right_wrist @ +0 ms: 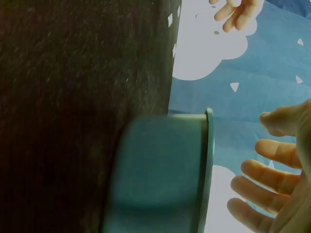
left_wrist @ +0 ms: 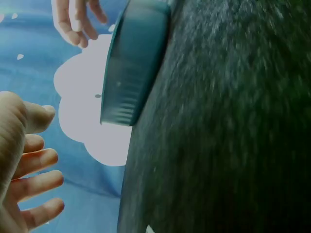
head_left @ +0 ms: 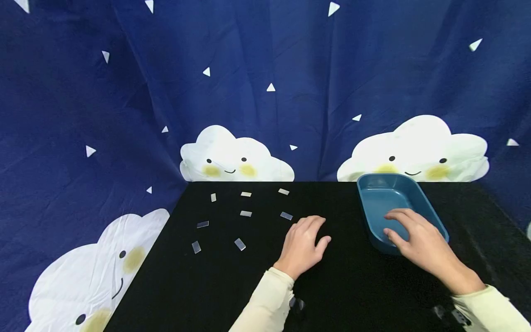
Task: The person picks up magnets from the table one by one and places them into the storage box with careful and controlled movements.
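Observation:
A blue rectangular tub point(head_left: 383, 196) with rounded corners stands at the right of the black table; the part of its inside that shows holds nothing. Over its near right part is my right hand point(head_left: 427, 242), fingers loosely bent and thumb apart, with nothing in it. My left hand point(head_left: 301, 244) hovers over the middle of the table, fingers relaxed and holding nothing, as the left wrist view also shows. To its left lie several small clear rectangular pieces, the nearest being a bluish piece point(head_left: 286, 216) and a tilted piece point(head_left: 240, 244).
More clear pieces lie farther left, among them a piece point(head_left: 196, 247) at the near left and a pale piece point(head_left: 284, 191) near the back edge. Behind the black tabletop point(head_left: 332, 295) hangs a blue curtain point(head_left: 249, 60) printed with clouds and white triangles.

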A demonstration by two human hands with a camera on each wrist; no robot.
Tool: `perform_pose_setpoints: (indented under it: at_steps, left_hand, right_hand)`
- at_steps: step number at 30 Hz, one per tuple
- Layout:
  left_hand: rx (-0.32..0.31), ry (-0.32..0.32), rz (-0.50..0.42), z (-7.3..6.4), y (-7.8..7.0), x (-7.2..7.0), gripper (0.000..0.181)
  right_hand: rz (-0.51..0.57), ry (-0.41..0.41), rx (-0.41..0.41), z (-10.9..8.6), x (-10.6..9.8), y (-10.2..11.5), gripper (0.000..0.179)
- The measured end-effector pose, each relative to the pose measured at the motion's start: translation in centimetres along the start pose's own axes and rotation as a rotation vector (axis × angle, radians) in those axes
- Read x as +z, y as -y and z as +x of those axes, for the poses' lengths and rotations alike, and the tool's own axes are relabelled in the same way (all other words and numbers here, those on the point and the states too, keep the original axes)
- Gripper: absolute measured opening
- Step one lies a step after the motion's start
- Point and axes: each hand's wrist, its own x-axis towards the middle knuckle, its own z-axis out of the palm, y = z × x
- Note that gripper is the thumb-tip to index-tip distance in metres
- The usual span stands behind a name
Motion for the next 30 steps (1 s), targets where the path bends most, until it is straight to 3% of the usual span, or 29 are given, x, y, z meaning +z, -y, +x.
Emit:
perform_pose_setpoints:
  at_steps: [9, 20, 30]
  left_hand:
    - [-0.021, 0.043, -0.038, 1.4, -1.5, 0.8, 0.043]
    - [-0.023, 0.020, -0.010, 2.4, -2.1, 1.4, 0.040]
    - [-0.020, 0.041, -0.048, 3.1, -3.4, 2.5, 0.039]
  right_hand:
    - [-0.048, -0.004, 0.041, -0.5, -0.7, -1.5, 0.037]
    - [-0.070, -0.037, 0.078, -1.0, -0.9, -3.2, 0.037]
    - [-0.069, -0.017, 0.118, -1.3, -1.2, -4.2, 0.036]
